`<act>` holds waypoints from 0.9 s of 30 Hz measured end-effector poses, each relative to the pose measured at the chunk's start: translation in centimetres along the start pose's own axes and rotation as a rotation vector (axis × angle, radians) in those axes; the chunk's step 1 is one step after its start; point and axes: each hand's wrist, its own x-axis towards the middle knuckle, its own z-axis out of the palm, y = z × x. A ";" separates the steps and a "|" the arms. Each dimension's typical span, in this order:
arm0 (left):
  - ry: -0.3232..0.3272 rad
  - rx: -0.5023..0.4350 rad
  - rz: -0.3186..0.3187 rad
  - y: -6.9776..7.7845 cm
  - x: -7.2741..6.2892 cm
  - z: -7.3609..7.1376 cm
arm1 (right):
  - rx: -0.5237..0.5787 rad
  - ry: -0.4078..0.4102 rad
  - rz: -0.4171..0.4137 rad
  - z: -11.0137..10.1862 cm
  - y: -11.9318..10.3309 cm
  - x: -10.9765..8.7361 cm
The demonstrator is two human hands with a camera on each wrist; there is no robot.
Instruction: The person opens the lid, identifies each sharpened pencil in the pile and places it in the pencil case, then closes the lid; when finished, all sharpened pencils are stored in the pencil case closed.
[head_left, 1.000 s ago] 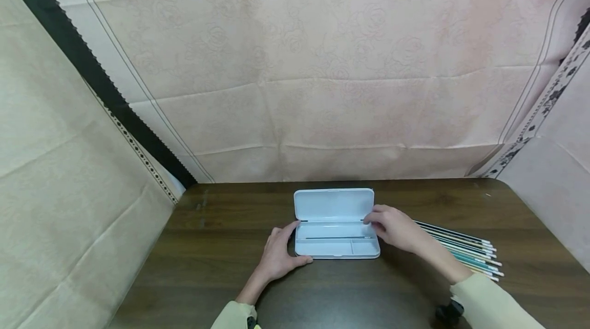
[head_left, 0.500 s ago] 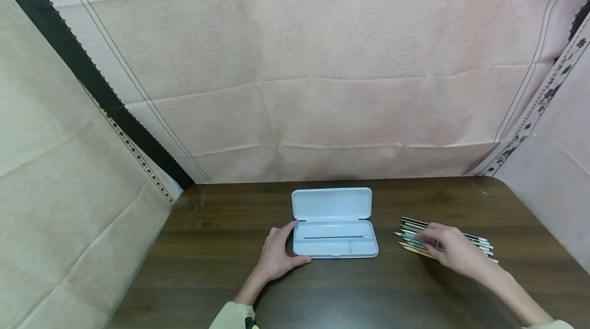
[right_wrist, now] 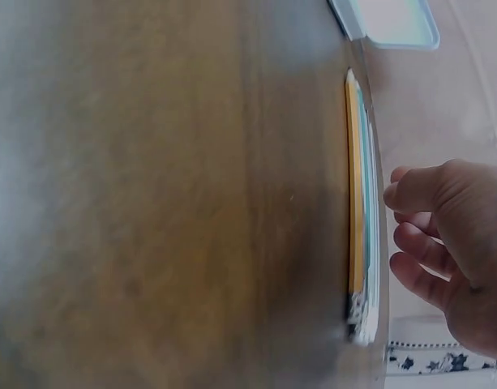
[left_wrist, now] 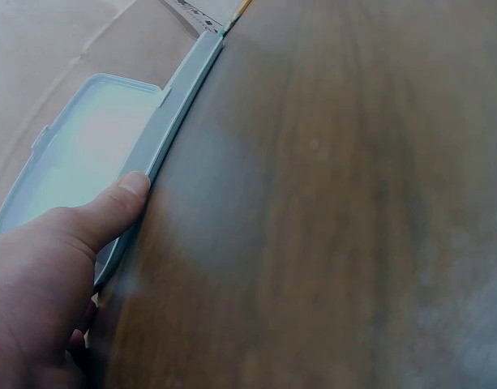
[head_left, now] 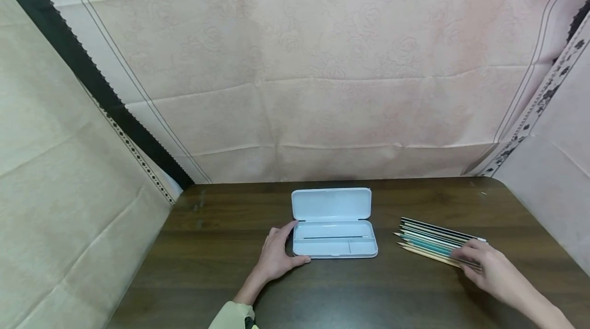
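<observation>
A light blue pencil case (head_left: 329, 231) lies on the table with its lid raised at the back. My left hand (head_left: 275, 254) holds its left end, index finger at the rear corner and thumb at the front corner. In the left wrist view the thumb (left_wrist: 122, 203) presses the case's front edge. Several pencils (head_left: 428, 243), in dark, teal and natural wood colours, lie in a row right of the case, tips toward it. Over their far right ends hovers my right hand (head_left: 490, 270). In the right wrist view its loosely bent fingers (right_wrist: 418, 243) stand above the pencils, holding nothing.
The brown wooden table (head_left: 230, 226) ends at the back against a pale patterned cloth (head_left: 345, 114). More cloth (head_left: 69, 216) hangs along the left side, with a dark strip, and also on the right.
My right hand has left the case's right edge and moved right, over the pencils to their far ends. My left hand has stayed on the case.
</observation>
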 end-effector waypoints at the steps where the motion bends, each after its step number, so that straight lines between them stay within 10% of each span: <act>1: 0.000 -0.001 0.000 0.0 0.0 0.0 | -0.007 0.002 0.008 -0.1 0.1 -0.2; 27: 0.004 0.000 0.003 0.1 0.0 0.0 | -0.026 -0.014 0.114 -0.7 0.6 -2.9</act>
